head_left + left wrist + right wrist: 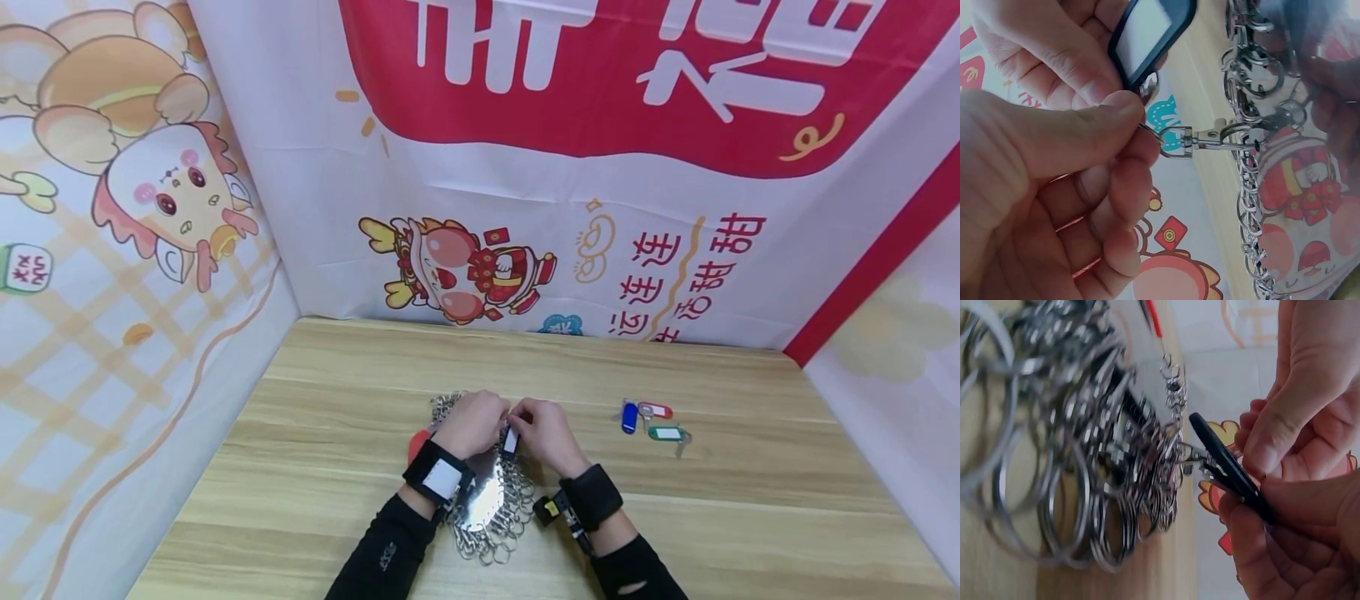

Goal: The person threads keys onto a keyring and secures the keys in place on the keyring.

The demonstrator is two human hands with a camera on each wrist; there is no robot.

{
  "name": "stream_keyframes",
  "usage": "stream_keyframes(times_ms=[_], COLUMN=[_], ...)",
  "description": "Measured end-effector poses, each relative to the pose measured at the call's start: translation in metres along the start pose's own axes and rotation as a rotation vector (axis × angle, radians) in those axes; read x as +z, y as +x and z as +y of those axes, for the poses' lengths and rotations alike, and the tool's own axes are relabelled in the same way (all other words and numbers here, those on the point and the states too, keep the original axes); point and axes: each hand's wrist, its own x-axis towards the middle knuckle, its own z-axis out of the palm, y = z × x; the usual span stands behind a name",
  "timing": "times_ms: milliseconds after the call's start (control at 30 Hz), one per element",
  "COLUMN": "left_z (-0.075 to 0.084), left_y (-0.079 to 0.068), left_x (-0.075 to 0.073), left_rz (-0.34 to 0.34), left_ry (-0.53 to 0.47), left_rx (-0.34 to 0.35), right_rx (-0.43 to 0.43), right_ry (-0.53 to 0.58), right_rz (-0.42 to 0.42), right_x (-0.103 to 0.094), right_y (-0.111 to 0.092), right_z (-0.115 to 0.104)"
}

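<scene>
My left hand pinches a small split ring between thumb and forefinger. That ring is linked to a silver swivel clasp, which reaches toward a chain in the left wrist view. Close beside it, my right hand pinches a black key tag with a white label. Below both hands lies a shiny, mirror-like plate, fringed with many metal clasps and key rings. Fingertips of the two hands meet at the tag's end, and they partly hide the join there.
To the right on the wooden table lie a blue key tag, a red one and a green one, with keys. A red piece shows beside the left wrist. A printed cloth hangs behind the table.
</scene>
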Motion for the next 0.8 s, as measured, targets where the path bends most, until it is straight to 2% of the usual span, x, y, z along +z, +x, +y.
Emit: stream_keyframes(times_ms=[133, 367, 533, 667, 800], left_z=[0.0001, -0.0001, 0.0011, 0.0026, 0.0024], left_y=[-0.001, 0.002, 0.0045, 0.004, 0.0032], left_x=[0.0017, 0.0011, 0.0005, 0.0014, 0.0043], left_rz=[-0.004, -0.014, 0.006, -0.007, -0.027], left_ry=[0.009, -0.046, -0.029, -0.053, -0.089], left_rx=[0.017, 0.006, 0.019, -0.011, -0.038], right_rx=[-0.106, -0.007, -0.087, -0.147, -0.129], right_ry=[-0.057, 0.034, -0.024, -0.098, -0.122], right_rz=[-0.008, 0.0, 0.015, 0.006, 0.004], right_x=[-0.0002, 0.0, -0.0026, -0.003, -0.0003], right_y=[-0.0018, -0.0002, 0.0016, 0.002, 0.0022], right_z=[0.0029, 0.0036, 0.0033, 0.0042, 0.0063])
